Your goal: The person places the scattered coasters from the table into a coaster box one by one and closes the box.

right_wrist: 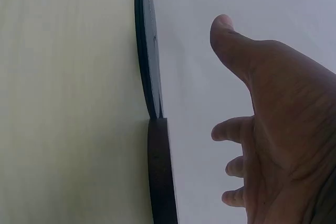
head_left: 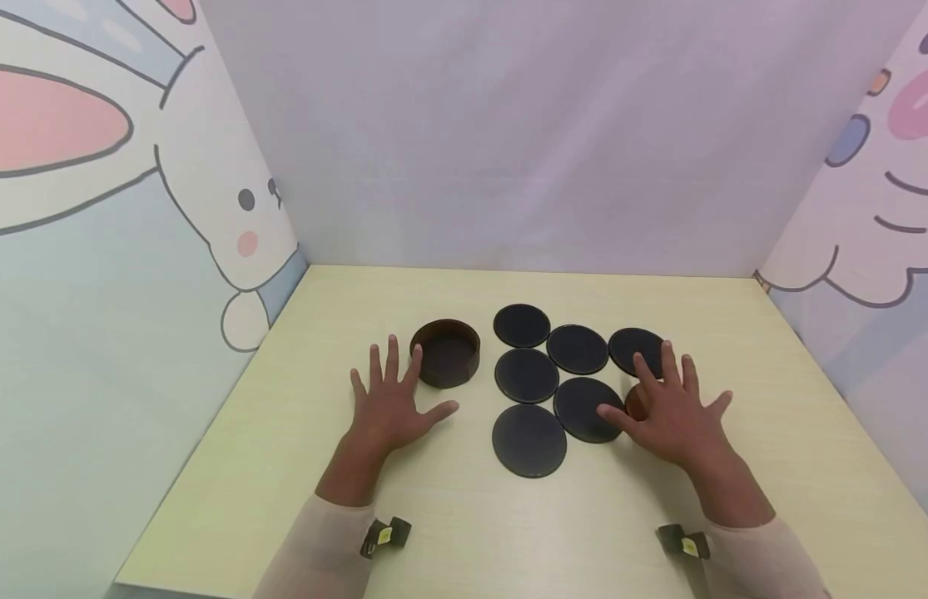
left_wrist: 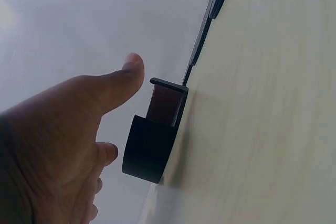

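My left hand (head_left: 389, 416) is held over the table with its fingers spread, just left of a round dark holder (head_left: 447, 353) with an open top. The left wrist view shows a gap cut in the holder's side wall (left_wrist: 149, 148). Several flat black discs (head_left: 527, 376), which look like coasters, lie close together right of the holder. Fingers spread too, my right hand (head_left: 673, 412) hovers over the right side of this group. It partly covers a brown round piece (head_left: 637, 403), whose dark edge (right_wrist: 161, 171) shows in the right wrist view. Both hands hold nothing.
The pale wooden table (head_left: 449, 516) ends at a plain light back wall (head_left: 523, 150). Side panels with cartoon animals (head_left: 239, 225) stand left and right. A small dark device (head_left: 389, 535) sits at each sleeve cuff.
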Demonstrator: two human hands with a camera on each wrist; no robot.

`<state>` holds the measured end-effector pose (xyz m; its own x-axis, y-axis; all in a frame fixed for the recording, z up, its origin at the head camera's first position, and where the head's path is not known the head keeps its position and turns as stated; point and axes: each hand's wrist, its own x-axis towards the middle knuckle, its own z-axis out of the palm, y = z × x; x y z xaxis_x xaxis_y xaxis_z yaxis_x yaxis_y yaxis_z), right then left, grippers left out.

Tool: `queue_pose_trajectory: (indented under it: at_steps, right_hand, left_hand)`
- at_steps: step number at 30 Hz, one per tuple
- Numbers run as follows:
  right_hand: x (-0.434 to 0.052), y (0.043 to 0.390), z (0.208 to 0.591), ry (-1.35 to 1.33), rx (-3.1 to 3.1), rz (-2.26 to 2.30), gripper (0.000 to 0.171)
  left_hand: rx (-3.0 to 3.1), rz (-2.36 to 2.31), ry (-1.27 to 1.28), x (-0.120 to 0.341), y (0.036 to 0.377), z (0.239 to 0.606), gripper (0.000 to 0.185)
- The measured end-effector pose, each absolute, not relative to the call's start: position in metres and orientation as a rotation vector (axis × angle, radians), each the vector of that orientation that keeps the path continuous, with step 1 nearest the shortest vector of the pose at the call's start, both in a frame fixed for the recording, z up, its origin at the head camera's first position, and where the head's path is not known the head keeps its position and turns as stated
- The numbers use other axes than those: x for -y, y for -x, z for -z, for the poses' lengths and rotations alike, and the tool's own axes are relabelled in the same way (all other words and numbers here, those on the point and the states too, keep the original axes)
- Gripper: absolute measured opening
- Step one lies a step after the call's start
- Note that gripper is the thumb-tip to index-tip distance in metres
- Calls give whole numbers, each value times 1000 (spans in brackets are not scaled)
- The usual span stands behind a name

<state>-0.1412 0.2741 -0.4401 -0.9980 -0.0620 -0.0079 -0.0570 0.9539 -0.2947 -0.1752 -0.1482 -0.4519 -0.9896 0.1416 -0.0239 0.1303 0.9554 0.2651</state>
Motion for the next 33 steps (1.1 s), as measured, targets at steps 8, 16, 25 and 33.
queue_pose_trajectory:
  at_steps: [8,16,25,33]
  right_hand:
    - [-264,139,435,155,-3102,455,115]
    - [-248,135,439,272,-3172,327,110]
    - [-226,128,445,439,-3096,556,103]
    - [-204,125,444,607,-3030,571,101]
  left_hand:
    - [-3065,-477,-225,148,177,452,115]
    - [-3030,-590,-191,154,184,458,114]
    - [-2915,-859,-239,162,198,469,123]
    - [-2812,-1064,-295,170,212,477,129]
